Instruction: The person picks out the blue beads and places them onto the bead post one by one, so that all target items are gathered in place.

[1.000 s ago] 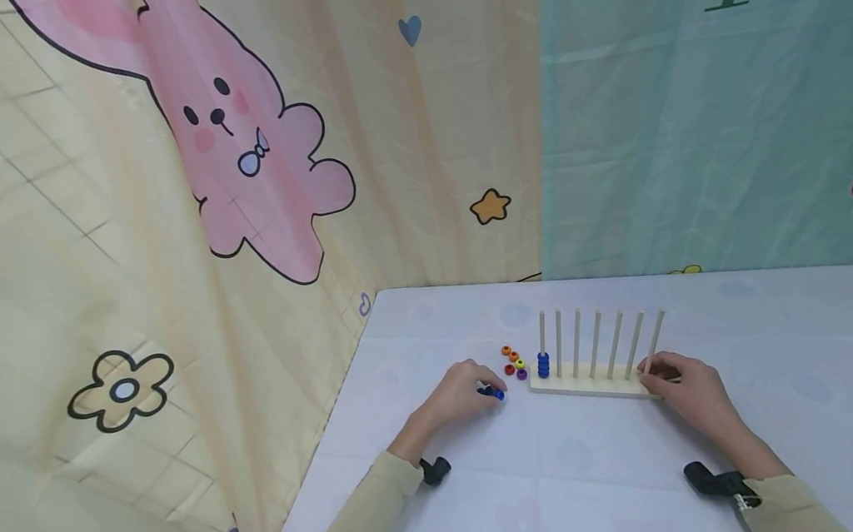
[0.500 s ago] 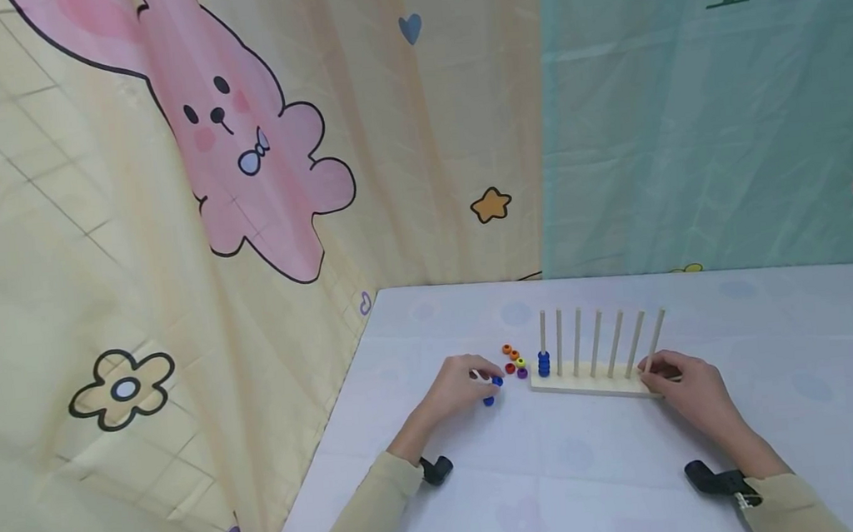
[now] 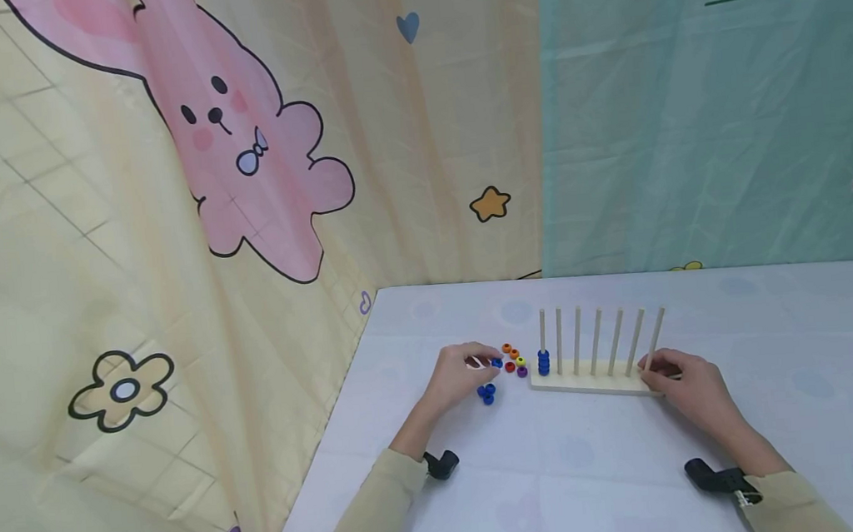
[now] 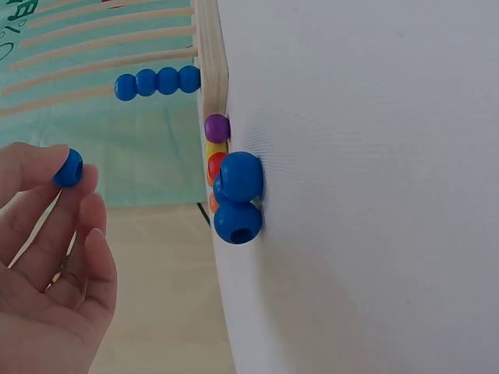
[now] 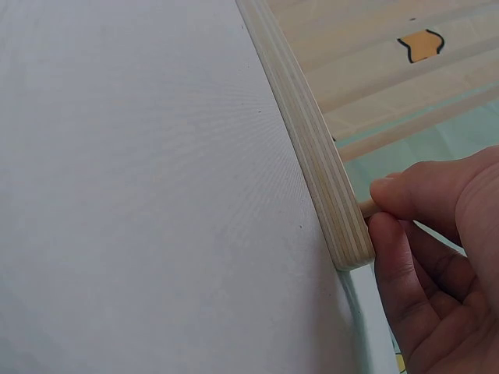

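Firstly, head view, pegged rack [image 3: 594, 383]: upright on the table [image 3: 623, 468]; four blue beads [image 3: 544, 364] stacked on its leftmost peg [image 3: 541, 324].
Head view, mixed beads [image 3: 510, 367]: orange, red, yellow, purple; just beside the rack's left end.
Head view, loose blue beads [image 3: 490, 389]: three, clustered nearer the person.
Head view, left hand [image 3: 454, 379]: pinches a single held bead [image 3: 496, 362], blue.
Head view, right hand [image 3: 687, 381]: grips the rightmost peg [image 3: 658, 327], low down.
Left wrist view, held bead: between thumb and fingers, well apart from the table; I would pinch lightly at its sides, leaving the hole [image 4: 78, 172] uncovered, and square it over a peg tip before any release.
Right wrist view, rightmost peg: between thumb and finger; I rate this a sound brace, provided no sideways pull tilts the rack.
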`<state>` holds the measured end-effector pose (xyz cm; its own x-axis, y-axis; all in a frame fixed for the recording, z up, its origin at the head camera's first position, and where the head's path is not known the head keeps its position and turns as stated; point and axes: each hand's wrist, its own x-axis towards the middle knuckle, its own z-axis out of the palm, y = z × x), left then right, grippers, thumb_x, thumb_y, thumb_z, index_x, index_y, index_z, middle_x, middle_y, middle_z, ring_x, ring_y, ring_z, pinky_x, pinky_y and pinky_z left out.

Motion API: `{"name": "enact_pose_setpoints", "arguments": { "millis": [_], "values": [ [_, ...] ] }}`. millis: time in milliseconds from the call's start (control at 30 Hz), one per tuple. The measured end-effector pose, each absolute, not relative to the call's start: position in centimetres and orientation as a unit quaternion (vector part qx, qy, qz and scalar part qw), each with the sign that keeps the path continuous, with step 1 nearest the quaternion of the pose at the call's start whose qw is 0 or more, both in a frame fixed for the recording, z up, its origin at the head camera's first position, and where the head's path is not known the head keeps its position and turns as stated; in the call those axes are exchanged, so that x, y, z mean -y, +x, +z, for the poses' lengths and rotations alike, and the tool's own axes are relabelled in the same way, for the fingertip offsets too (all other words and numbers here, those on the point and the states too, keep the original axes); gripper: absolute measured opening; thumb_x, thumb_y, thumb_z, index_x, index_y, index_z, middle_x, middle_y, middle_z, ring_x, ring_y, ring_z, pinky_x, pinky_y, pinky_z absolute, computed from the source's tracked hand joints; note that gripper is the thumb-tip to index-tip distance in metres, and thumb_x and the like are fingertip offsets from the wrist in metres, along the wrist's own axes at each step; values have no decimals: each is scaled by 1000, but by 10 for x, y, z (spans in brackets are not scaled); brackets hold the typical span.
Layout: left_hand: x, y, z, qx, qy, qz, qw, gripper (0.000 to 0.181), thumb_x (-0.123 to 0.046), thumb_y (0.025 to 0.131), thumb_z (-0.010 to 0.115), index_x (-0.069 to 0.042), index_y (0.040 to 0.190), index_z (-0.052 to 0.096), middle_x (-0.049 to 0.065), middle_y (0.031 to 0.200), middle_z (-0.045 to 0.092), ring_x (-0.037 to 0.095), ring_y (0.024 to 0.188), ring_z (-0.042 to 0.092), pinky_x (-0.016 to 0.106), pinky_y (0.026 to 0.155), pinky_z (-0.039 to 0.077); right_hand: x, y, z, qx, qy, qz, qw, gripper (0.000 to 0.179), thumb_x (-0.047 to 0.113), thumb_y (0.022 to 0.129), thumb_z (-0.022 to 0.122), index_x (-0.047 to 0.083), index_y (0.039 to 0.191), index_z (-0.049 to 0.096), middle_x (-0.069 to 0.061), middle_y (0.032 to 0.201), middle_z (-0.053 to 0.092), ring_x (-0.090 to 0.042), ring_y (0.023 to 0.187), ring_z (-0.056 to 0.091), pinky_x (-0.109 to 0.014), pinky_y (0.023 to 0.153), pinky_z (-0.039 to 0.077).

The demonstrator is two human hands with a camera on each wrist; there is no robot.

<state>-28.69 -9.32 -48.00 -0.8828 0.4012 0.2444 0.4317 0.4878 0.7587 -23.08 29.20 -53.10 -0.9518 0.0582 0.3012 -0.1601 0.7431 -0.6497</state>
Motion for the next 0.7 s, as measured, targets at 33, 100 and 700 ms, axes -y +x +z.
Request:
{"name": "enact_pose_setpoints", "arguments": {
  "millis": [33, 100, 700],
  "values": [
    [92, -287, -479, 861, -242, -447, 21, 20, -16, 90, 77, -14, 110, 78, -6, 100, 73, 8, 89, 62, 27, 79, 53, -292, -231, -531, 921, 27, 357, 152, 12, 19, 93, 74, 11, 101, 71, -5, 93, 71, -27, 88, 65, -27, 63, 49],
    [90, -287, -477, 858, -240, -454, 27, 20, -17, 91, 76, -14, 111, 78, -9, 101, 72, 8, 90, 62, 27, 79, 54, -292, -230, -531, 920, 27, 360, 150, 13, 20, 93, 73, 11, 101, 71, -6, 93, 71, -27, 88, 65, -27, 63, 48],
    [71, -288, -455, 838, -211, -501, 56, 20, -18, 91, 76, -22, 111, 77, -12, 99, 70, 10, 93, 62, 28, 79, 55, -291, -232, -532, 919, 28, 362, 154, 14, 21, 93, 74, 10, 102, 71, -6, 93, 71, -28, 88, 65, -28, 63, 49]
  ]
}}
